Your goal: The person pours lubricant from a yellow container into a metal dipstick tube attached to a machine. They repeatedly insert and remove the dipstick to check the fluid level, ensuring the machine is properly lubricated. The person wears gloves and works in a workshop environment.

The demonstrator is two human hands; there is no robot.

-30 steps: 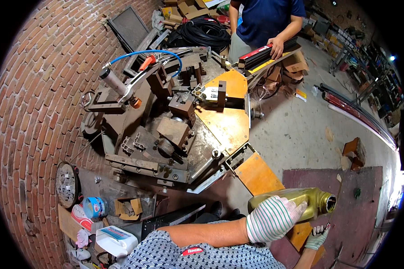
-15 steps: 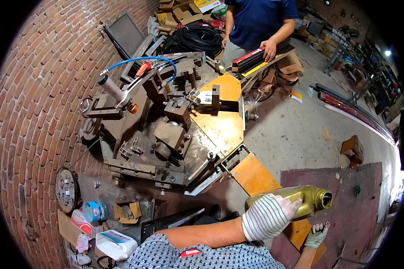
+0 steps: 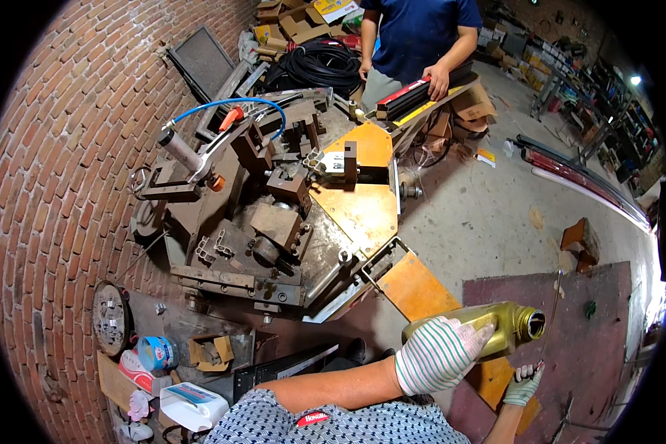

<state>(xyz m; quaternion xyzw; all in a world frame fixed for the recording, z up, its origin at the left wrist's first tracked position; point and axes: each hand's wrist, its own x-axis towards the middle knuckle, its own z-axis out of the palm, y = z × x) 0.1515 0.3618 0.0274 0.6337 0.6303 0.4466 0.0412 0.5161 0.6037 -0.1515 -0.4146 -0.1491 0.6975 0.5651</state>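
Observation:
My left hand [image 3: 435, 357], in a white glove with green stripes, reaches across to the right and is closed round the handle side of a yellow-green plastic jug [image 3: 505, 325]. The jug lies tilted on its side, its uncapped mouth pointing right. Below and right of that mouth, my right hand [image 3: 524, 386], in a similar glove with bare fingertips, is closed on a thin rod [image 3: 553, 314] that stands up from the fingers. The rod's lower end is hidden in the hand. Under the jug is an orange plate [image 3: 490, 381].
A heavy metal machine [image 3: 274, 222] with orange top plates and a blue hose [image 3: 233, 100] fills the middle. Behind it a person in a dark blue shirt [image 3: 418, 37] rests a hand on black profiles [image 3: 411, 100]. A brick wall [image 3: 59, 185] is at left; a tub [image 3: 155, 353] stands lower left.
The thin rod now shows standing upright above my right hand; before, it could not be made out. The jug and my left hand have hardly moved; the whole view has shifted slightly.

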